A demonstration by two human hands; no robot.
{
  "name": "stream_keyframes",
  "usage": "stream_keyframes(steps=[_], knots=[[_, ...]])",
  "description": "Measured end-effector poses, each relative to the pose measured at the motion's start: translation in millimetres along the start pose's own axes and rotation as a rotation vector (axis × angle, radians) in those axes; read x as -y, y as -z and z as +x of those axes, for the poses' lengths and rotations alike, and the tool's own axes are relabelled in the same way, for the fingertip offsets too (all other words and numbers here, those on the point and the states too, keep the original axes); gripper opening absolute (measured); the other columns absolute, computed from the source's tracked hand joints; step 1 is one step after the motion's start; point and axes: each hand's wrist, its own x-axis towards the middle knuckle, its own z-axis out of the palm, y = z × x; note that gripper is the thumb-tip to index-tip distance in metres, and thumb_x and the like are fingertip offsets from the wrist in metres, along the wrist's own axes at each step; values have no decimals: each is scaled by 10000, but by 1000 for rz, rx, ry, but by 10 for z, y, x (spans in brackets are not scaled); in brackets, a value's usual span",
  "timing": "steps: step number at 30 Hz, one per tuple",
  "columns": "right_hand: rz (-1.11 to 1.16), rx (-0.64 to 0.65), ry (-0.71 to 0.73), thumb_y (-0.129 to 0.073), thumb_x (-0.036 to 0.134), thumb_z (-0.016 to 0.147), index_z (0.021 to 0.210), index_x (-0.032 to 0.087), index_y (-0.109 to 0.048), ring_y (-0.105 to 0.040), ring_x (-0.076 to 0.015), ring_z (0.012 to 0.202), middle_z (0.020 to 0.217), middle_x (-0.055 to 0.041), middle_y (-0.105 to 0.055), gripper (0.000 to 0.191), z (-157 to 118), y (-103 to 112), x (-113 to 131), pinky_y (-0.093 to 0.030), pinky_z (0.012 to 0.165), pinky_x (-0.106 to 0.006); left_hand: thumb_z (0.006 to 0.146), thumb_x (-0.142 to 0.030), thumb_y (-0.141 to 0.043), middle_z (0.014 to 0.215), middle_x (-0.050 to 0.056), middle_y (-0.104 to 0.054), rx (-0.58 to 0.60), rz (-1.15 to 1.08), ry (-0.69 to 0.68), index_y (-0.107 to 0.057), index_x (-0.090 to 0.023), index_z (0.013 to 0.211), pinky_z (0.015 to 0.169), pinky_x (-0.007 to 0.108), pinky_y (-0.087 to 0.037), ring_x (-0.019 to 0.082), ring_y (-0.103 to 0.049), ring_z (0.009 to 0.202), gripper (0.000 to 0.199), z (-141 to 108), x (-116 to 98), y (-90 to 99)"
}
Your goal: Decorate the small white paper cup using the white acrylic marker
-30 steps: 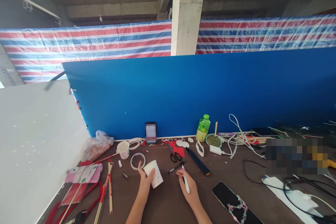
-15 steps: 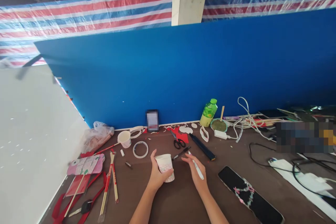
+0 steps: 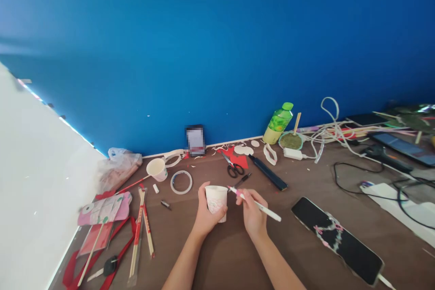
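My left hand (image 3: 206, 214) is wrapped round a white paper cup (image 3: 216, 200) with a pale pink print, held upright with its mouth facing up. In my right hand (image 3: 254, 214) is a white marker (image 3: 268, 211) with a pink tip end, held like a pen. Its tip points left and lies close to the cup's rim; whether it touches I cannot tell. Just behind the hands lie a black pen (image 3: 243, 179) and black-handled scissors (image 3: 235, 170) on red paper (image 3: 242, 161).
A second paper cup (image 3: 157, 170) and a tape roll (image 3: 181, 182) stand at left, near wrapped chopsticks (image 3: 138, 235) and a key (image 3: 109, 265). To the right are a black phone (image 3: 336, 240), a green bottle (image 3: 277, 124) and tangled white cables (image 3: 335, 132). A blue panel (image 3: 217, 54) bounds the back.
The view has tilted down. My right hand has turned the marker so its pink end points left, and has brought it to the cup's rim. My left hand still holds the cup.
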Motion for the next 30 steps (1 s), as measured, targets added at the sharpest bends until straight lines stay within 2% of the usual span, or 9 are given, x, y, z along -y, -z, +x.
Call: stream_keyframes(steps=[2,5,10,14,19,25,30], knots=[[-2,23,-35,-591,380,853,790,172,-668,-625,-173,572,539,-1,-619,231,-39,56,34,-525,632,-327,668,-266,-720,1072,35,-556,2,3,18,-336,-230,1313,883,305,-474,182,-577,930,752,-6,-6,8],[-34,48,-46,-649,337,828,943,181,-677,-639,-166,562,620,-16,-666,196,-104,110,129,-534,573,-299,658,-262,-731,1149,57,-554,-10,48,2,-347,-214,1306,922,308,-462,196,-579,1000,755,-14,-13,2],[43,162,107,-688,293,799,816,198,-706,-703,-208,786,837,-79,-721,97,-138,16,273,-591,706,-333,669,-278,-753,1318,99,-502,-62,92,-8,-346,-212,1357,1044,348,-406,248,-530,1199,802,-40,2,-24],[36,203,81,-700,262,790,818,199,-709,-725,-234,927,1008,-120,-748,70,-155,-50,283,-605,805,-355,666,-270,-765,1389,119,-466,-115,93,1,-332,-213,1391,1073,383,-396,276,-505,1259,846,-48,1,-27],[19,226,83,-683,272,809,767,195,-671,-708,-263,1033,1094,-148,-737,89,-198,-37,230,-594,859,-375,679,-330,-776,1459,106,-420,-164,69,-33,-302,-244,1434,1113,383,-367,283,-455,1329,896,-46,-18,-20],[42,260,49,-643,282,844,780,196,-611,-659,-288,1133,1137,-169,-721,112,-204,1,234,-583,882,-389,733,-437,-735,1265,118,-587,-94,-88,56,-173,-248,1482,960,380,-505,246,-641,1083,955,-49,6,-11],[-2,246,97,-656,230,821,764,193,-618,-660,-283,1131,1194,-168,-695,78,-210,-11,219,-572,911,-392,697,-422,-762,1312,116,-562,-96,-33,14,-280,-241,1431,1004,378,-472,261,-593,1166,897,-54,17,-4]])
